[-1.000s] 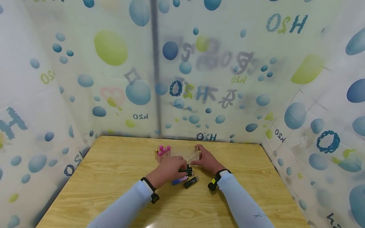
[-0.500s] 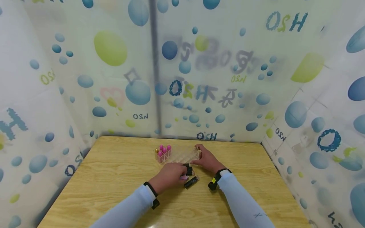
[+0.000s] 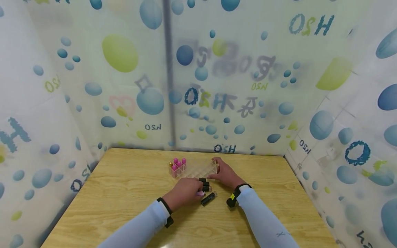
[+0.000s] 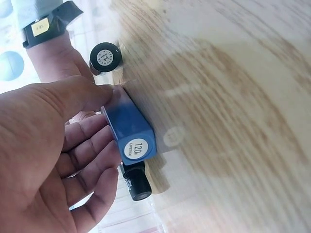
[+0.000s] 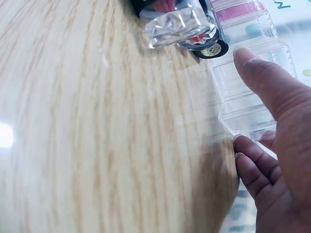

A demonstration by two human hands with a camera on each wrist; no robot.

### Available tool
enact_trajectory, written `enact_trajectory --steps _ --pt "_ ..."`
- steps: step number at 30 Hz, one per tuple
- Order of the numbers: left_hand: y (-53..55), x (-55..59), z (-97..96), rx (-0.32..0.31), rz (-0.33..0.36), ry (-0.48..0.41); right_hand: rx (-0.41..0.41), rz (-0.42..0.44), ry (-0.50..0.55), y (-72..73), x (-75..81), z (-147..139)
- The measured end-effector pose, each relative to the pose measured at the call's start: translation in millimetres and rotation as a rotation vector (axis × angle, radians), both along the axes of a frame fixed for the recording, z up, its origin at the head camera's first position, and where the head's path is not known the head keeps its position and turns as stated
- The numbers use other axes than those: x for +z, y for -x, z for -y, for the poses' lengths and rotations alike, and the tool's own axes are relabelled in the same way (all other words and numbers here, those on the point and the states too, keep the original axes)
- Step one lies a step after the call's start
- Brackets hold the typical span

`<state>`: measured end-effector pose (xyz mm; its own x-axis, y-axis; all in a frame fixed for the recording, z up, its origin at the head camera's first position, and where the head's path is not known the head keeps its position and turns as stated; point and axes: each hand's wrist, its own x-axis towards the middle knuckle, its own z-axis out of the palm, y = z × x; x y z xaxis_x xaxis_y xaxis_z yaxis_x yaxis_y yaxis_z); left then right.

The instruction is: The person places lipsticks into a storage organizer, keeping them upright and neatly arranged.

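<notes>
My left hand (image 3: 183, 193) pinches a blue-to-lilac lipstick (image 4: 127, 120) between thumb and fingers, low over the wooden table. Its end label reads "120 lipstick" in the left wrist view. Beside that hand lie black lipstick tubes (image 3: 205, 186), and a single black lipstick (image 3: 209, 198) rests apart, nearer to me. My right hand (image 3: 227, 175) holds the right end of a clear compartment organizer (image 5: 249, 94), thumb on one side and fingers on the other. Pink-topped lipsticks (image 3: 179, 163) and a gold-topped one (image 3: 170, 164) stand in its left end.
The wooden table (image 3: 130, 193) runs back to a patterned curtain (image 3: 136, 86), which also hangs along both sides. In the right wrist view, clear caps with a wrinkled transparent wrap (image 5: 177, 24) lie close to the organizer's front edge.
My left hand has shifted slightly toward me, from the black tubes onto the blue-lilac lipstick, and now grips it. The right hand keeps its hold on the organizer.
</notes>
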<state>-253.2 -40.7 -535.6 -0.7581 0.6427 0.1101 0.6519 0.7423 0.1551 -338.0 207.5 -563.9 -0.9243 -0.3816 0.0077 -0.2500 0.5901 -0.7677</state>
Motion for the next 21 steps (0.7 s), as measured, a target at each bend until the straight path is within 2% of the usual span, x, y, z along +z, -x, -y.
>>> enact_trajectory --steps 9,11,15,17,21 --pt "0.7 3.6 0.8 -0.012 0.026 -0.017 -0.002 0.002 -0.002 0.1 -0.2 0" --pt "0.4 6.2 2.3 -0.007 0.058 -0.054 -0.003 0.002 -0.002 -0.4 -0.2 0" --pt "2.1 14.1 8.3 0.024 0.167 -0.164 -0.001 0.006 0.003 -0.7 -1.2 0" --pt "5.4 18.8 12.6 0.049 0.22 -0.219 0.001 0.006 0.003 -0.6 -1.5 0" --pt "17.0 29.6 23.7 0.084 0.257 -0.308 0.008 -0.002 0.005 0.3 -1.3 1"
